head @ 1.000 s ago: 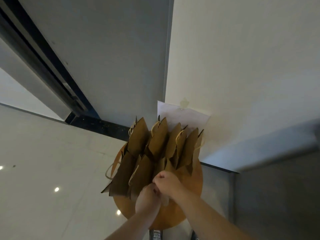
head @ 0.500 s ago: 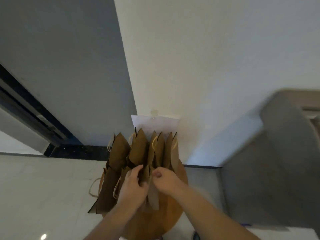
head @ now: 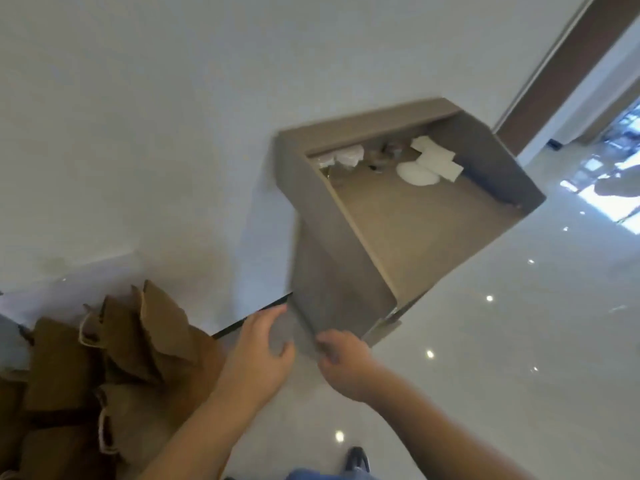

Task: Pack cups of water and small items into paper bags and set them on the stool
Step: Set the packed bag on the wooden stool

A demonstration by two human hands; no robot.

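Both hands hold nothing: the left hand (head: 258, 355) has its fingers loosely curled and apart, and the right hand (head: 343, 362) is likewise curled, just beside the near corner of the walled desk (head: 308, 209). The paper bags (head: 138, 341) stand crowded on the stool (head: 206, 356) at near left. Supplies, white napkins (head: 436, 159) among them, lie at the desk's far end. Reach in over the raised side wall. The floor (head: 485, 341) to the right gives room.
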